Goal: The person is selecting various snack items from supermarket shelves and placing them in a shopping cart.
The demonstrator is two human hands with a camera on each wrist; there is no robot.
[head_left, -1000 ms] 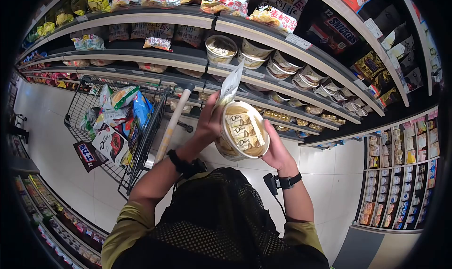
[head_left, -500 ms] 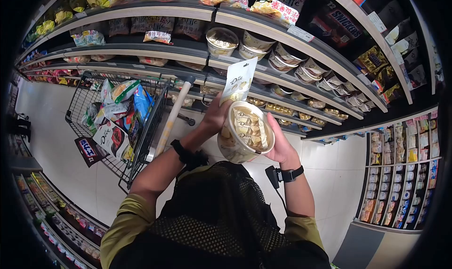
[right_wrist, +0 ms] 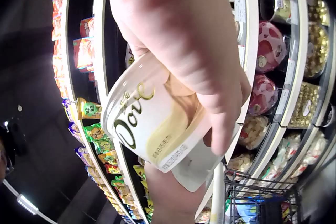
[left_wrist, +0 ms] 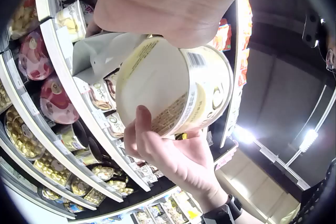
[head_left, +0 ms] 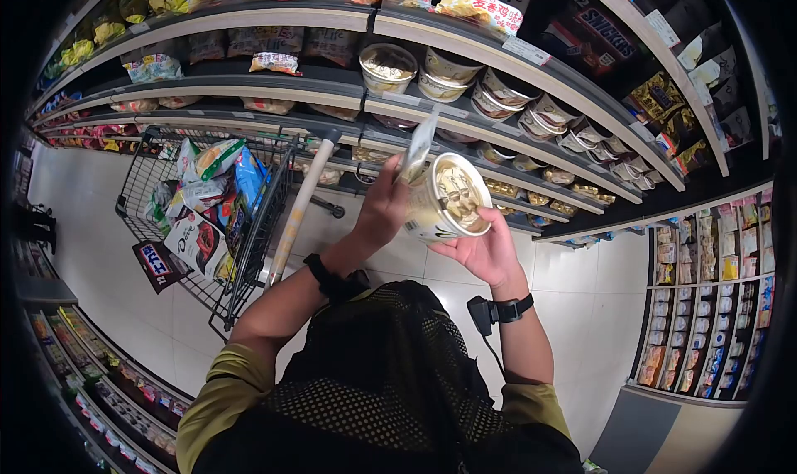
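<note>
A round Dove chocolate tub (head_left: pixel 425 207), white and cream with a clear top over gold-wrapped pieces, is tilted between the two hands. My right hand (head_left: pixel 490 254) grips it, thumb at the rim and fingers spread under its base, as the left wrist view shows. A white Dove pouch (head_left: pixel 419 148) stands nearly edge-on in my left hand (head_left: pixel 383 207), which holds it right against the tub's side. In the left wrist view, small print and a barcode show on the tub (left_wrist: pixel 202 85). The left fingertips are mostly hidden behind pouch and tub.
At the left stands a shopping cart (head_left: pixel 241 291) holding several snack bags, among them a Dove bag (head_left: pixel 197 246). Shelves ahead carry more tubs (head_left: pixel 388 69), snack bags (head_left: pixel 274 49) and a Snickers pack (head_left: pixel 589 42). Another rack (head_left: pixel 706 300) is at the right.
The tub has turned and tilted, its top now facing further right. The pouch showed its front half a second ago and is now nearly edge-on. The right fingers have shifted under the base.
</note>
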